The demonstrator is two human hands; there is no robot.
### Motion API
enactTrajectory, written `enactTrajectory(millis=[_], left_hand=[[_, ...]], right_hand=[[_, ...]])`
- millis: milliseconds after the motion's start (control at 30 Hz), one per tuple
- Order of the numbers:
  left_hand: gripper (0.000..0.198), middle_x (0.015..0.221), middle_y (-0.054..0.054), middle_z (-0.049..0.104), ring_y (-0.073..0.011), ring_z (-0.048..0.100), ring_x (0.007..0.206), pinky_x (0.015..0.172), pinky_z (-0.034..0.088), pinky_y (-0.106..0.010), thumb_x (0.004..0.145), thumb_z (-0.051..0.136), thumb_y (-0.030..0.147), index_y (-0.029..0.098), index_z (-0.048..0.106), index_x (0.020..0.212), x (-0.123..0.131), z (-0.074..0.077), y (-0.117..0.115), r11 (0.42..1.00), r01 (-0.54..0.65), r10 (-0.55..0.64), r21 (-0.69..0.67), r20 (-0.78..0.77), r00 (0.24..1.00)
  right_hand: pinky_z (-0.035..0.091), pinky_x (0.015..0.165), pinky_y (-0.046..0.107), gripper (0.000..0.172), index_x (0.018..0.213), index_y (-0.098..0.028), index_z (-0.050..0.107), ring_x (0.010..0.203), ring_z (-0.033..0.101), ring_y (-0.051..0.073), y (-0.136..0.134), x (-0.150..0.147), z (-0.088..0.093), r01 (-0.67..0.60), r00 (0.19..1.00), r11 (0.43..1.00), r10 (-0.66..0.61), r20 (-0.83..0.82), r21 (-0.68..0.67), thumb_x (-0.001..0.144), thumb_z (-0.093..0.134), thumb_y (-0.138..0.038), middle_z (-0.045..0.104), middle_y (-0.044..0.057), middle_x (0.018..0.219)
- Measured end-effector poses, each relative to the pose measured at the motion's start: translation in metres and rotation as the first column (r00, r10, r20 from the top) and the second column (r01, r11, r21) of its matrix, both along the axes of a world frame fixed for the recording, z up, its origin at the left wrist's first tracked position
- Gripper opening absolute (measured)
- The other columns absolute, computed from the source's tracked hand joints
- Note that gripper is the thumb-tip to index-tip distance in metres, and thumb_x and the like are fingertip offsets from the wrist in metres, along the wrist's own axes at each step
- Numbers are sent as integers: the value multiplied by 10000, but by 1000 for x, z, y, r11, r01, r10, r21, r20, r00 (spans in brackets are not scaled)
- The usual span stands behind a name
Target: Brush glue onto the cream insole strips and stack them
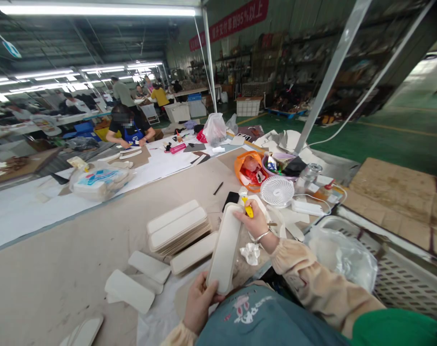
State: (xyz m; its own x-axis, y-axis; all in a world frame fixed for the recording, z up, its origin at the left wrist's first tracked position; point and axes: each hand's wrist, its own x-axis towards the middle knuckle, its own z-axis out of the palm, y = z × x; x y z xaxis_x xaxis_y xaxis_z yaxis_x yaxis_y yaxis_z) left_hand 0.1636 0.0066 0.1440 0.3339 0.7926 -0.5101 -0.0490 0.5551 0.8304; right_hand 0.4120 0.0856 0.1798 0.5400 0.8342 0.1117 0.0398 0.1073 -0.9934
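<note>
A long cream panel (225, 247) with rounded ends is held at a slant above the table edge. My left hand (200, 300) is closed on its lower end, thumb on top. Near the upper end, my right hand (257, 223) is closed round a small yellow tool (249, 210), its fingertips at the panel's edge. Whether the tool is a cutter or snips I cannot make out. Left of the held panel lies a stack of similar panels (178, 230), with a shorter pile (194, 252) beside it. Several loose panels (130, 290) lie nearer to me.
A black phone (230, 199) and a dark pen (218, 188) lie beyond my hands. A white fan (278, 191), an orange bag (240, 168) and a glass jar (308, 177) stand at the right. A plastic crate (405, 278) is beside the table. Across it, a co-worker (131, 127) handles pieces.
</note>
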Motion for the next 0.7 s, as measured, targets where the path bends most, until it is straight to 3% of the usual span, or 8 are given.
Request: enactTrajectory(millis=[333, 700], left_hand=[[402, 755, 9, 600, -147, 571, 684, 542, 526, -259, 612, 774, 473, 186, 575, 810, 3, 1, -1, 999, 26, -26, 40, -15, 1000], [334, 734, 26, 576, -124, 547, 666, 600, 486, -254, 705, 719, 433, 190, 533, 837, 3, -13, -6, 998, 52, -54, 24, 114, 992]], right_hand=[[304, 512, 220, 370, 839, -250, 397, 522, 366, 110, 0, 6, -9, -21, 985, 1000, 18, 170, 18, 675, 714, -352, 386, -93, 603], [303, 494, 222, 370, 845, -247, 387, 500, 354, 107, -6, 12, -8, 4, 977, 1000, -3, 215, -6, 704, 686, -413, 361, -100, 583]])
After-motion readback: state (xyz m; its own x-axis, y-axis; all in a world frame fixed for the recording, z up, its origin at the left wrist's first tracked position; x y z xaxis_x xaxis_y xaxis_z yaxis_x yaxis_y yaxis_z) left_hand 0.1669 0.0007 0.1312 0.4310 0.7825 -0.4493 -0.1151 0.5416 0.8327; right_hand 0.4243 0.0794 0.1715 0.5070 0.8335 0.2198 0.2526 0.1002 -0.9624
